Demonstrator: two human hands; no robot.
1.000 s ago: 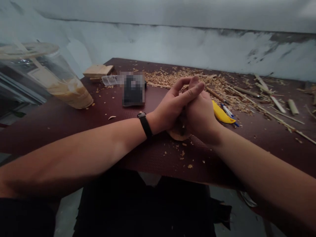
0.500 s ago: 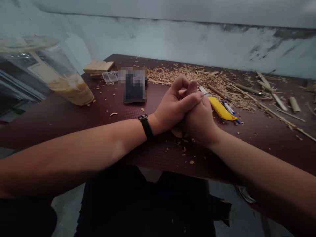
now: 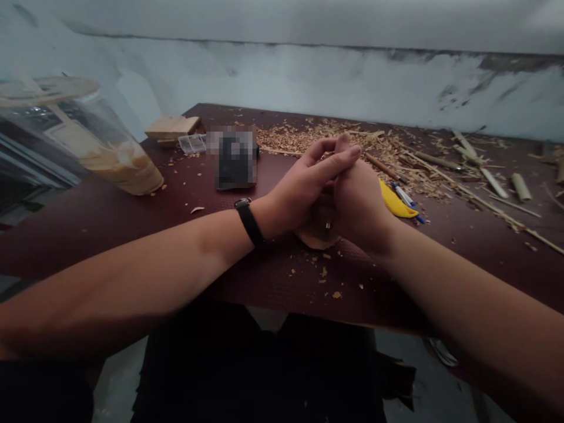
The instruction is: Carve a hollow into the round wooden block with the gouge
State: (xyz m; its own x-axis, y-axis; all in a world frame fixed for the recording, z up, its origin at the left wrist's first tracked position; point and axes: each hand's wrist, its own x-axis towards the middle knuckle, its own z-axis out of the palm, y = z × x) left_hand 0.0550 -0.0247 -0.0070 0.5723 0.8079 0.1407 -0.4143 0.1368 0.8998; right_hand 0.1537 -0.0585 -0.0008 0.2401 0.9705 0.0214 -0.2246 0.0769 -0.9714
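Note:
My left hand (image 3: 304, 182) reaches in with its fingers bent over the top of my right hand (image 3: 363, 200), so the two are pressed together just above the table. My right hand is closed in a fist whose fingers are mostly hidden. Below them, a pale piece of wood (image 3: 314, 239) shows its rounded near edge. A small shiny metal bit (image 3: 327, 225) glints in the shadow between the hands and the wood; what it belongs to is hidden. Beyond my right hand lies a yellow utility knife (image 3: 397, 201), partly covered by that hand.
Wood shavings (image 3: 286, 140) cover the back of the dark red table (image 3: 185, 202). Pens (image 3: 404, 195), a brown-handled tool (image 3: 383, 166) and bamboo strips (image 3: 493, 179) lie right. A plastic drink cup (image 3: 118, 167), wooden block (image 3: 173, 126) and blurred dark object (image 3: 237, 161) stand left.
The back of my right hand has risen and now covers more of the utility knife. More of the wood and the metal bit shows under my hands. The view has shifted slightly.

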